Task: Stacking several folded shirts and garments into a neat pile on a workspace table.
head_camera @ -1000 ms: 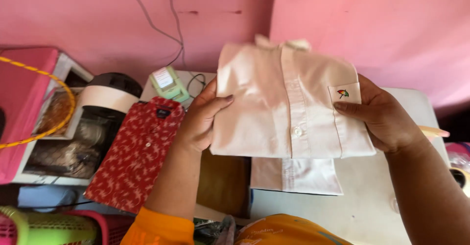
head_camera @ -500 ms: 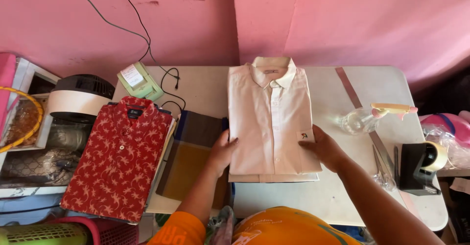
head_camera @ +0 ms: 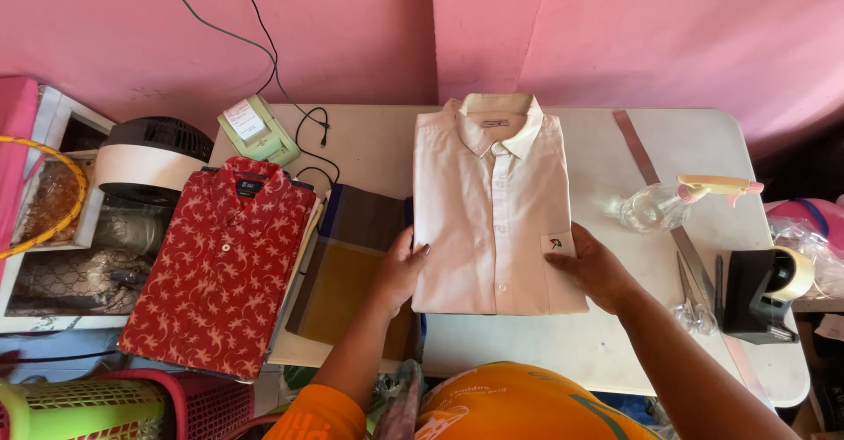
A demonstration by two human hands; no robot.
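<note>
Centrally, a folded pale pink shirt point(head_camera: 492, 211) is shown lying flat on the white table point(head_camera: 369, 145), collar pointing away from the wearer of the camera and button placket running down its middle. The left hand point(head_camera: 403, 269) is laid against the shirt's lower left edge, fingers curled over the fabric and thumb on top, so that the edge is lightly grasped. The right hand point(head_camera: 598, 269) is pressed flat on the lower right corner, fingertips resting just beside a small embroidered patch point(head_camera: 556, 244) on the chest pocket; nothing is clenched in it. Both forearms are seen entering from the bottom of the view, above an orange garment point(head_camera: 519, 405) worn by the person.

Just left of the pale shirt, a folded cloth in brown, blue and mustard point(head_camera: 352, 264) is partly covered by the left hand. Further left, a folded red shirt with a pale leaf print point(head_camera: 220, 264) is seen, overhanging the table's edge. Behind it, a small green label printer point(head_camera: 257, 130) is placed, with a black cable point(head_camera: 308, 132) running up the pink wall point(head_camera: 615, 36). To the right of the pale shirt, well apart from it, a clear spray bottle with a pink-and-yellow trigger point(head_camera: 668, 203), a long metal ruler point(head_camera: 677, 238), scissors point(head_camera: 694, 299) and a black tape dispenser point(head_camera: 765, 292) are arranged. A black-and-white fan point(head_camera: 145, 159) is visible beside the table at left, and a green basket point(head_camera: 79, 409) and a red one point(head_camera: 202, 400) occupy the lower left corner.
</note>
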